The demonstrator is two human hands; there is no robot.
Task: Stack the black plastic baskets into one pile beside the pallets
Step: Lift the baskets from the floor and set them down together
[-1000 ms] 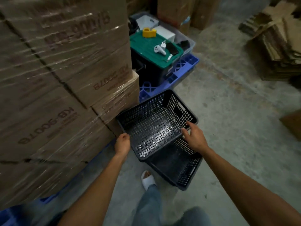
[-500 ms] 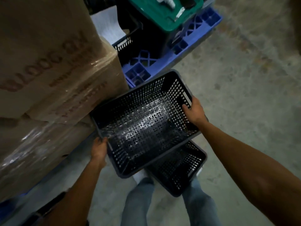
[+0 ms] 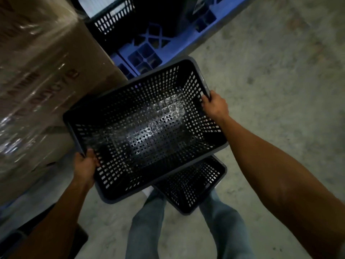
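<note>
I hold a black perforated plastic basket (image 3: 143, 131) lifted in front of me, its open top facing up. My left hand (image 3: 85, 165) grips its near-left rim and my right hand (image 3: 214, 105) grips its far-right rim. A second black basket (image 3: 194, 186) stands on the concrete floor below it, between my legs, partly hidden by the lifted one. A third black basket (image 3: 112, 19) sits on the blue pallet (image 3: 149, 53) at the top of the view.
Shrink-wrapped cardboard boxes (image 3: 37, 81) stacked on a pallet fill the left side, close to the basket's left edge. Bare concrete floor (image 3: 280, 71) spreads to the right. My jeans-clad legs (image 3: 147, 227) stand at the bottom centre.
The basket has come up off the one beneath it and closer to the camera. My view has tilted down and moved nearer, so the green-lidded bin has left the frame.
</note>
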